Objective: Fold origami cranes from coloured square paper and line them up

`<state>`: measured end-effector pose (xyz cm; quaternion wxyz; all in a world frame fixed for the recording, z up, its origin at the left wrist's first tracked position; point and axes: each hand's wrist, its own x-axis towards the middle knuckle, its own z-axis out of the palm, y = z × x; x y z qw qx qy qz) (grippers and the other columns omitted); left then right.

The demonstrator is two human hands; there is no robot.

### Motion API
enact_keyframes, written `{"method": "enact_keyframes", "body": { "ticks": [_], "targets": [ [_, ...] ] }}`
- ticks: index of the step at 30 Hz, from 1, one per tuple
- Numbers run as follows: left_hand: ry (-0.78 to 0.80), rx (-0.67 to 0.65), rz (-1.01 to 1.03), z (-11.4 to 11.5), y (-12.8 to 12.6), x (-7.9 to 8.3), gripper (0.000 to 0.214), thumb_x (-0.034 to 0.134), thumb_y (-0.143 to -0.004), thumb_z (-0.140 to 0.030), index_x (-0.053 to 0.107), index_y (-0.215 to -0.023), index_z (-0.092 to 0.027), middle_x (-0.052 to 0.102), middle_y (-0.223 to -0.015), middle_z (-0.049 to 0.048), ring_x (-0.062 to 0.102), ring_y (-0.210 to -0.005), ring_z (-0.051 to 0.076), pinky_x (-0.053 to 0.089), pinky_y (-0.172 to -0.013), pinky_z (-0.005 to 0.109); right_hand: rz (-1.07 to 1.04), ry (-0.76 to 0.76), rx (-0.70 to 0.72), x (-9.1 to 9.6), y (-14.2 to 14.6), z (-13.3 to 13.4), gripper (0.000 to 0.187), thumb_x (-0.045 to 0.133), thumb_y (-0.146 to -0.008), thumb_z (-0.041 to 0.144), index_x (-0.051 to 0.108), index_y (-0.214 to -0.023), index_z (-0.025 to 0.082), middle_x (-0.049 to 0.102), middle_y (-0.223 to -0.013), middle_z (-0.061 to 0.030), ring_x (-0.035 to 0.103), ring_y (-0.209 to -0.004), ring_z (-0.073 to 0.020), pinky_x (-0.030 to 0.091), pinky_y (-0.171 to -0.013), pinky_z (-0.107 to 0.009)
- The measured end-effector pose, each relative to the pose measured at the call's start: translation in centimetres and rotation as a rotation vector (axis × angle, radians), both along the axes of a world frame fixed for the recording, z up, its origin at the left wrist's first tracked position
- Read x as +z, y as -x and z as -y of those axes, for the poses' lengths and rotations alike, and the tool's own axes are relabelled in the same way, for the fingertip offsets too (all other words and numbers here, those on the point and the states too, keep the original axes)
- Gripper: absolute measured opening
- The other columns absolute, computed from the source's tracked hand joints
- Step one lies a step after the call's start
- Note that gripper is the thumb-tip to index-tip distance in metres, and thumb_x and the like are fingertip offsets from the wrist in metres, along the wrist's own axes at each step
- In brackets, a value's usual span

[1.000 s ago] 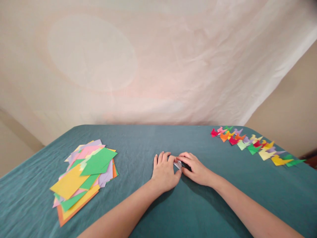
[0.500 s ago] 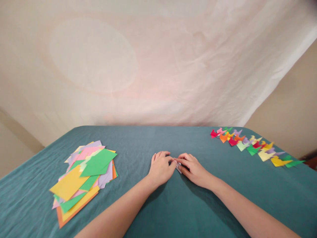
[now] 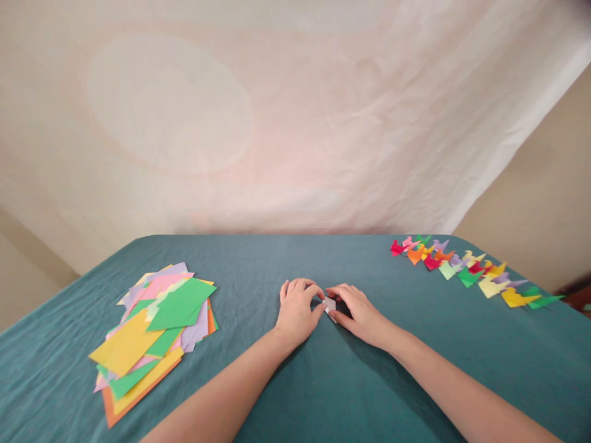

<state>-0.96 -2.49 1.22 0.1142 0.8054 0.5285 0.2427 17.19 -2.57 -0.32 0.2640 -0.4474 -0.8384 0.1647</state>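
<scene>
At table centre, between two bare hands: one small piece of white folded paper (image 3: 330,306).

Left hand (image 3: 298,311) — thumb and forefinger drawn narrow, apparently pinching the paper's left edge. Right hand (image 3: 359,315) — thumb against the near end, forefinger bent beside the far end, a gap between them; grip of its hidden fingers, cannot tell. Step, as judged: working a small fold. Advised handling: left pinch light yet steady, lest the piece twist; edges matched before any pressure; right thumb drawn along the crease in one even stroke, the teal tablecloth (image 3: 295,400) serving as backing. Also listed: coloured paper sheets (image 3: 180,307), overlapping in a loose pile, well to the left; folded paper birds (image 3: 492,287), assorted colours, ranged along the right side.
</scene>
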Motion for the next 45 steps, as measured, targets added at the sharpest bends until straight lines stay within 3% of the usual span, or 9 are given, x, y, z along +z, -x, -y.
{"method": "enact_keyframes", "body": {
  "ticks": [6, 14, 22, 35, 45],
  "targets": [
    [-0.005, -0.033, -0.055, -0.1, 0.1, -0.2, 0.02, 0.053, -0.084, -0.032, 0.066, -0.097, -0.038, 0.054, -0.114, -0.0023, 0.036, -0.119, 0.022, 0.011, -0.106, 0.05, -0.066, 0.022, 0.017, -0.5, -0.3, -0.4, 0.033, 0.059, -0.079, 0.026, 0.049, -0.11, 0.021, 0.056, -0.103, -0.0069, 0.053, -0.091, -0.0204, 0.042, -0.08, -0.037],
    [0.016, -0.025, -0.075, -0.2, 0.2, 0.0, 0.02, 0.052, -0.084, -0.034, 0.067, -0.096, -0.04, 0.054, -0.116, -0.0026, 0.037, -0.119, 0.023, 0.014, -0.106, 0.05, -0.079, 0.096, 0.056, 0.2, -0.6, -0.5, 0.039, 0.064, -0.076, 0.031, 0.05, -0.112, 0.021, 0.056, -0.104, -0.0072, 0.052, -0.094, -0.021, 0.042, -0.082, -0.038],
    [-0.003, -0.048, -0.036, -0.8, 0.5, -0.5, 0.018, 0.057, -0.081, -0.033, 0.068, -0.094, -0.039, 0.057, -0.114, -0.0029, 0.039, -0.116, 0.022, 0.025, -0.102, 0.043, -0.135, 0.247, 0.159, 1.2, -1.7, -0.4, 0.065, 0.075, -0.063, 0.035, 0.047, -0.12, 0.021, 0.051, -0.113, -0.0075, 0.049, -0.103, -0.0218, 0.04, -0.089, -0.038],
    [-0.033, -0.125, -0.032, -0.6, 0.5, -0.5, 0.023, 0.051, -0.084, -0.03, 0.068, -0.099, -0.035, 0.057, -0.116, 0.0005, 0.039, -0.118, 0.024, 0.028, -0.101, 0.043, -0.207, 0.263, 0.164, 1.6, -1.6, -0.7, 0.031, 0.063, -0.074, 0.021, 0.06, -0.106, 0.02, 0.058, -0.104, -0.0051, 0.054, -0.093, -0.018, 0.043, -0.085, -0.033],
    [-0.024, -0.174, 0.003, -0.9, 0.8, -0.5, 0.023, 0.055, -0.08, -0.038, 0.068, -0.099, -0.033, 0.056, -0.117, 0.0013, 0.042, -0.116, 0.025, 0.029, -0.101, 0.043, -0.26, 0.239, 0.145, 1.2, -1.2, -0.9, 0.018, 0.056, -0.083, 0.027, 0.067, -0.096, 0.021, 0.062, -0.1, -0.0055, 0.058, -0.092, -0.0173, 0.044, -0.085, -0.031]
  ]
}}
